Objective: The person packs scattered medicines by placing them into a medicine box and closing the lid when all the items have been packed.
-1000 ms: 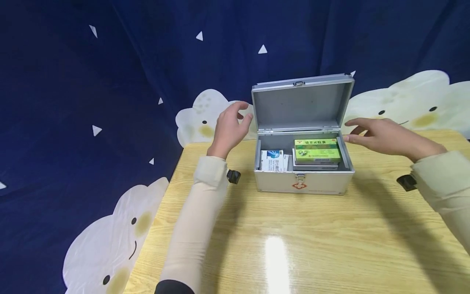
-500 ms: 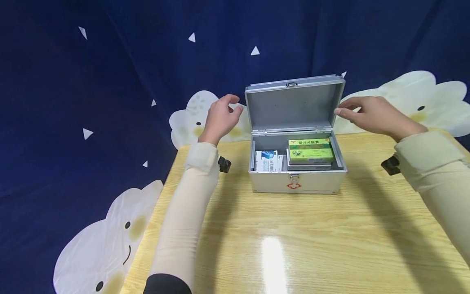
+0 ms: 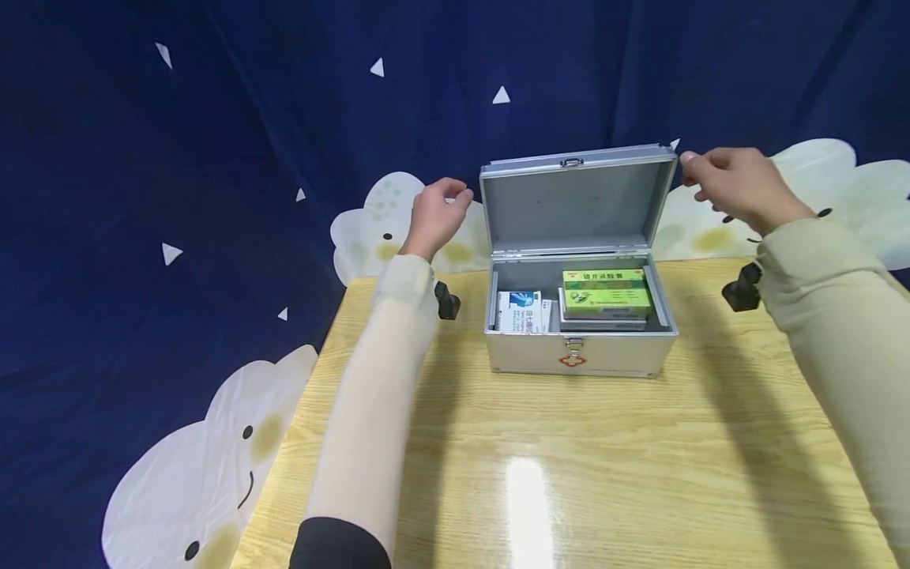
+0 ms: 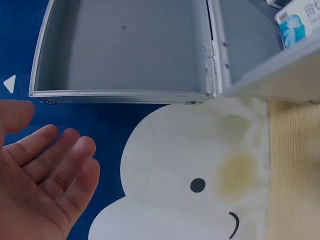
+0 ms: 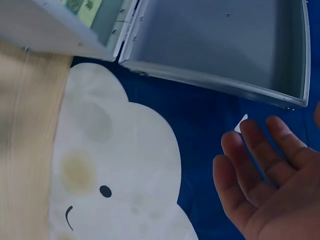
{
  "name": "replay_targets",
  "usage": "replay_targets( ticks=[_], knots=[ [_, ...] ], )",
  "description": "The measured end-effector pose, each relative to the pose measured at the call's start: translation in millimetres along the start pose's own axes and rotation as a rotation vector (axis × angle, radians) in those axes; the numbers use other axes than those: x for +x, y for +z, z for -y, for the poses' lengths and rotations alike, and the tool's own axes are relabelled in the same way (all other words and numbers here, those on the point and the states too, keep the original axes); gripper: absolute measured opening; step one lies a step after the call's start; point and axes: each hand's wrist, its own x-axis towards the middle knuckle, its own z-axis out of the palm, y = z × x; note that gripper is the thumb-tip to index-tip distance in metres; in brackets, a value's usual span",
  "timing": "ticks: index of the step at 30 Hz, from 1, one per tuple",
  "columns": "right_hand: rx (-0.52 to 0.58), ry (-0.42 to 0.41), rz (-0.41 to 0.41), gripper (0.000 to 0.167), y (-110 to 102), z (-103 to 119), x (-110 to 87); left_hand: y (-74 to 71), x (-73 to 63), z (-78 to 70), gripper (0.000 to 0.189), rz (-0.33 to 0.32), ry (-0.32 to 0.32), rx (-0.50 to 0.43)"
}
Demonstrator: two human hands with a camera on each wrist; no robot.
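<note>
A silvery first-aid case (image 3: 529, 353) with a red cross on its front stands on the table, its lid (image 3: 579, 209) raised. Inside, a white medicine box (image 3: 520, 313) with a blue picture leans at the left. A green medicine box (image 3: 607, 294) lies at the right on top of white boxes. My left hand (image 3: 435, 215) hovers just left of the lid, fingers loosely bent and apart from it. Near the lid's upper right corner is my right hand (image 3: 742, 186), holding nothing. In the right wrist view its fingers (image 5: 257, 165) are relaxed below the lid's edge.
The case stands on a wooden table (image 3: 569, 458), near its back edge. Behind hangs a dark blue curtain (image 3: 320, 103) with white triangles and smiling clouds. A black wrist mount (image 3: 446, 301) sits under the left forearm, another black mount (image 3: 742, 288) under the right.
My right hand has risen from beside the case's right rim to the lid's upper right corner. The left hand has risen slightly. The case and its boxes stay as they were.
</note>
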Motion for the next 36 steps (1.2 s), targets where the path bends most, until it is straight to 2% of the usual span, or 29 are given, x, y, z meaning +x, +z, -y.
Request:
replay_targets(
  ticks=[5,12,19,28,36],
  knots=[
    [0.070,0.044,-0.009,0.085,2,12,4.0,4.2,8.4,-9.0,0.041,-0.030,-0.079,-0.110],
    [0.187,0.105,-0.030,0.085,8,25,5.8,14.9,10.0,-17.6,0.044,-0.072,-0.121,-0.124],
    [0.318,0.084,-0.087,0.060,10,22,6.3,17.0,6.3,-16.9,0.044,-0.090,-0.150,-0.165],
    [0.286,0.110,-0.048,0.061,8,21,6.9,17.3,4.5,-16.7,0.044,-0.099,-0.153,-0.161],
    [0.305,0.113,-0.025,0.057,7,15,3.4,13.7,1.9,-24.9,0.044,-0.037,-0.187,-0.134]
  ],
)
